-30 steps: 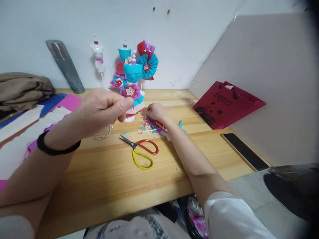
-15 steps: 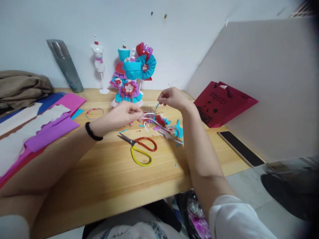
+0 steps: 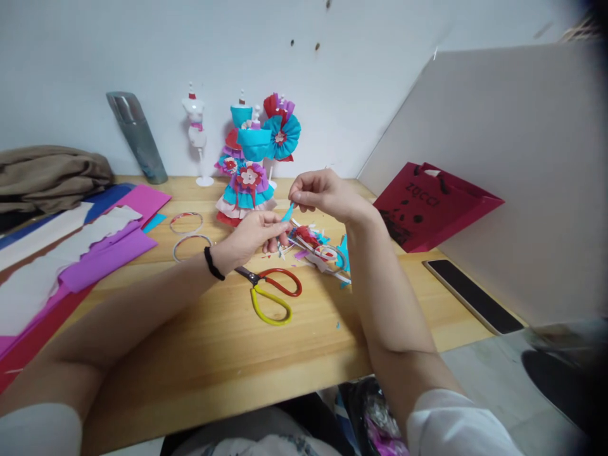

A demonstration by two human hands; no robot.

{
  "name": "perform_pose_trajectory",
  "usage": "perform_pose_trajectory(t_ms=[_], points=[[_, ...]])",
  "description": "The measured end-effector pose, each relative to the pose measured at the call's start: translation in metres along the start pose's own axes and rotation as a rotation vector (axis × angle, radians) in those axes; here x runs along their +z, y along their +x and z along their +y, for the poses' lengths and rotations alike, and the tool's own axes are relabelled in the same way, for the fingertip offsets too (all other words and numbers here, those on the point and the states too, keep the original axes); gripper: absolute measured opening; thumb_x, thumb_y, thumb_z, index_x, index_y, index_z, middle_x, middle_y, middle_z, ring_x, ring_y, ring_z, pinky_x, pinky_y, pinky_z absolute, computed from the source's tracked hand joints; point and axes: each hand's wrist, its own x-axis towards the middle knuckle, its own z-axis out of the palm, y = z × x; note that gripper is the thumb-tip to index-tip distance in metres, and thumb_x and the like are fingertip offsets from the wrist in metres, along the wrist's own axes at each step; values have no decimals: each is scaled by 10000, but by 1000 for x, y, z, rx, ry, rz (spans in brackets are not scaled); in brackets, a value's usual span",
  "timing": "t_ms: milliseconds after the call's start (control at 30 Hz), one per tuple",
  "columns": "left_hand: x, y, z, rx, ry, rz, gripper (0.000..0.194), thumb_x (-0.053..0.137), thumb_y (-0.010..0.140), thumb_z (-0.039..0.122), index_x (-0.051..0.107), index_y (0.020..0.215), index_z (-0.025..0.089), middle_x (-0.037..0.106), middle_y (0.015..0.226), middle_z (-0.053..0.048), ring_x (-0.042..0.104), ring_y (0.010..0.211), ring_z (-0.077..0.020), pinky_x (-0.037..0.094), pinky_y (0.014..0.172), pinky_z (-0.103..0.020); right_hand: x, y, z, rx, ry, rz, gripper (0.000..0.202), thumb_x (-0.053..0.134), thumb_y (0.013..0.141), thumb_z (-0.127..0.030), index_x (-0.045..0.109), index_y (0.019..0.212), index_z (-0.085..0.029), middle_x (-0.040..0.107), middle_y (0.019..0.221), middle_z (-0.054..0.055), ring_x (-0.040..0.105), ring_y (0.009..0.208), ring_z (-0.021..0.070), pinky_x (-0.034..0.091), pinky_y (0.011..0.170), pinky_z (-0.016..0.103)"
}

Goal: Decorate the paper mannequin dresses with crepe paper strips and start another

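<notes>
Both hands meet over the middle of the table, pinching a small strip of turquoise crepe paper [image 3: 287, 212]. My left hand [image 3: 259, 235] has its lower end between thumb and fingers, and my right hand [image 3: 317, 192] grips the upper tip. Under them lies a pile of paper scraps [image 3: 308, 237] in red, white, purple and turquoise, with white strips and a roll of tape [image 3: 327, 252] among them. Scissors [image 3: 256, 278] with one red and one yellow handle lie in front of my left hand, blade tips partly hidden by the wrist.
Mini dress forms in paper outfits [image 3: 251, 177] stand by the wall, beside a bare white one [image 3: 196, 126] and a grey-green bottle [image 3: 140, 139]. Coloured paper sheets [image 3: 109, 253] and two thin rings [image 3: 186, 223] lie left. A red paper bag [image 3: 427, 202] and a phone [image 3: 470, 294] are right.
My left hand no longer shows the white strip it pinched, and now grips the turquoise paper. My hands have come closer together. The view has shifted slightly.
</notes>
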Motion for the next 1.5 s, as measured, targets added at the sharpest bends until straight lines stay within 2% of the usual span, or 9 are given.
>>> perform_pose_trajectory(t_ms=[133, 333, 567, 900, 1133, 1233, 1300, 1400, 1500], points=[[-6, -12, 2, -81, 20, 52, 232, 634, 907, 219, 641, 701, 112, 621, 561, 10, 437, 380, -23, 280, 376, -156, 4, 6, 4, 2, 35, 117, 241, 792, 795, -310, 622, 702, -167, 590, 556, -33, 501, 487, 63, 359, 442, 178], [-27, -36, -12, -134, 121, 18, 339, 626, 904, 355, 672, 666, 118, 512, 440, 34, 382, 364, -30, 285, 396, -159, 8, 11, 5, 36, 95, 299, 266, 816, 791, -306, 613, 668, -186, 588, 539, -22, 485, 468, 72, 375, 424, 189], [-35, -53, -17, -124, 39, 73, 240, 708, 792, 352, 666, 736, 122, 665, 616, -11, 439, 398, -31, 291, 393, -167, 19, 10, 4, 71, 237, 257, 297, 865, 758, -342, 627, 658, -195, 607, 561, -14, 508, 465, 73, 390, 406, 187], [-42, -54, -22, -159, 133, 68, 272, 662, 830, 366, 658, 704, 124, 649, 607, -23, 461, 429, -38, 322, 413, -153, 19, 6, -7, 94, 513, 119, 329, 844, 798, -387, 581, 728, -202, 646, 624, -34, 554, 454, 69, 398, 390, 178], [-28, -53, -10, -139, 208, 75, 248, 646, 854, 333, 681, 737, 117, 561, 518, 12, 447, 435, -46, 330, 415, -147, -4, -17, -27, 74, 176, 154, 251, 804, 853, -344, 627, 750, -198, 635, 606, -27, 567, 471, 76, 448, 461, 211], [-14, -43, 9, -6, 150, 144, 308, 704, 812, 278, 680, 1072, 116, 724, 859, -51, 557, 523, -63, 414, 432, -167, 3, -22, -37, 63, 121, -7, 177, 801, 848, -274, 661, 788, -184, 681, 635, -8, 600, 474, 91, 461, 445, 213], [-4, -34, 19, 48, 107, 72, 400, 725, 796, 238, 634, 1168, 122, 733, 989, -71, 612, 567, -78, 457, 446, -181, 11, -21, -43, 58, 111, -138, 92, 766, 862, -200, 687, 826, -170, 697, 645, -1, 636, 505, 107, 495, 463, 214], [7, -23, 24, 49, 62, -24, 130, 684, 840, 207, 650, 916, 108, 683, 744, -16, 574, 489, -63, 428, 420, -166, 16, -22, -51, 74, 83, -180, 70, 730, 869, -112, 705, 829, -164, 689, 614, -7, 657, 525, 111, 514, 479, 202], [11, -20, 18, -22, 52, -43, 180, 626, 896, 181, 598, 728, 121, 601, 580, 24, 501, 422, -34, 386, 405, -140, 5, -31, -56, 89, 30, -86, 97, 759, 845, -99, 714, 804, -174, 689, 607, -14, 638, 496, 98, 523, 483, 198]])
